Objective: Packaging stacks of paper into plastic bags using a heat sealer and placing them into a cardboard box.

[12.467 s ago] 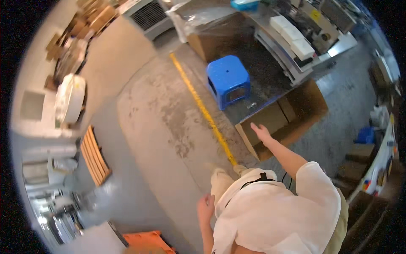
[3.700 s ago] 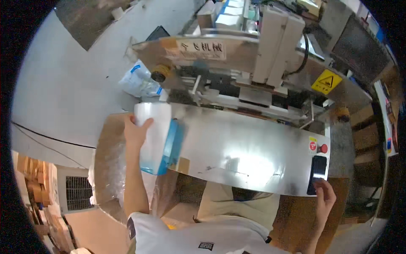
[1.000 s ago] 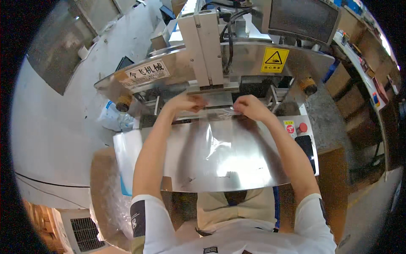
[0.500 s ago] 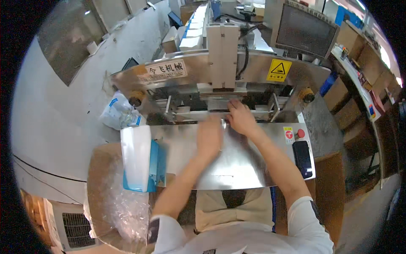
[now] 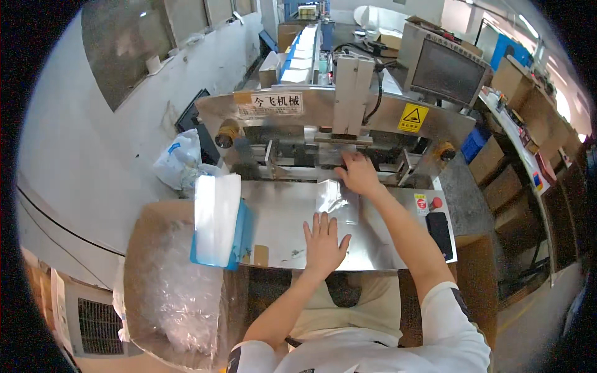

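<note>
Left hand: my left hand [image 5: 325,240] has drawn back toward me, palm down; half a second ago it was a blur beside my right hand at the machine. Its fingers are apart and grip nothing; their tips sit at the near edge of the film, though I can't tell if they touch.
Clear film: the clear film [image 5: 336,198] lies flat on the shiny metal surface [image 5: 280,208], no longer covered by my left hand, so it now lies in view with one end near each hand.
Right hand: my right hand [image 5: 359,173] has stayed at the machine, fingers bent at the metal plate [image 5: 334,153]; I can't tell whether they pinch the film.
Carton, far left: the open cardboard box [image 5: 142,242] holds crumpled clear plastic [image 5: 186,304].
White stack: the white stack [image 5: 216,217], in a blue wrapper [image 5: 244,236], takes up the surface's left end.
Press bar: the press bar [image 5: 343,141] is just above my right fingers, crowding the space there.
Right end: the red button [image 5: 436,202] and dark phone [image 5: 440,236] sit beyond my right forearm, well apart from the film.
</note>
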`<control>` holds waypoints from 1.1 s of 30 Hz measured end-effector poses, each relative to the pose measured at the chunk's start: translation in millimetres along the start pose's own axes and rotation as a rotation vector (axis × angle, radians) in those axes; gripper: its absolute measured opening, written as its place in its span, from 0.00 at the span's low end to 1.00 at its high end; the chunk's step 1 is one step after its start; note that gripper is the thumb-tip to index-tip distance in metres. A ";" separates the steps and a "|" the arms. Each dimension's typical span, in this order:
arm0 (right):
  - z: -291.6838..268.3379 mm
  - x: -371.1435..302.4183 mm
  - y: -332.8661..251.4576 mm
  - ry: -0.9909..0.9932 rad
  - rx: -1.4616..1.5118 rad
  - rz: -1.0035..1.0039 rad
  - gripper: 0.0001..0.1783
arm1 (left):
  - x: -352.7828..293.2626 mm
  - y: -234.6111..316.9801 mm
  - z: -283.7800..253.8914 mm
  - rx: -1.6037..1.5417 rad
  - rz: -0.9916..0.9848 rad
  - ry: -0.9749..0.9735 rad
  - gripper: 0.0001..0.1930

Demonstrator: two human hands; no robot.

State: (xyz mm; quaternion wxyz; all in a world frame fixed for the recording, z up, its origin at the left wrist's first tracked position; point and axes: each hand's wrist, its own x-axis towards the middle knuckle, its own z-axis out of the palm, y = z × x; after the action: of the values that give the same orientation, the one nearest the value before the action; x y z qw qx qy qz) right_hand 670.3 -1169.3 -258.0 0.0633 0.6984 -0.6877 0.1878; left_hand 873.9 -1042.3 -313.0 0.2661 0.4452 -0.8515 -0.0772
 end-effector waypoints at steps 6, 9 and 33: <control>-6.8 6.3 3.7 0.042 -0.090 -0.034 0.34 | 3.9 3.5 -2.7 0.041 -0.013 -0.057 0.33; -12.3 12.8 8.9 0.089 -0.126 -0.081 0.33 | 3.7 4.1 -1.5 0.034 -0.014 -0.055 0.33; -57.6 -65.7 13.6 0.203 0.325 0.088 0.33 | 7.0 3.6 -13.2 -0.195 -0.171 0.079 0.50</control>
State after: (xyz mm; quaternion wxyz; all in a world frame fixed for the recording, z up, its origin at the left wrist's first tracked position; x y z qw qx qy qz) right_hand 647.9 -1088.3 -230.1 0.0106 0.6463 -0.6682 0.3684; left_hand 875.0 -1044.4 -297.8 0.3338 0.4909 -0.7877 -0.1645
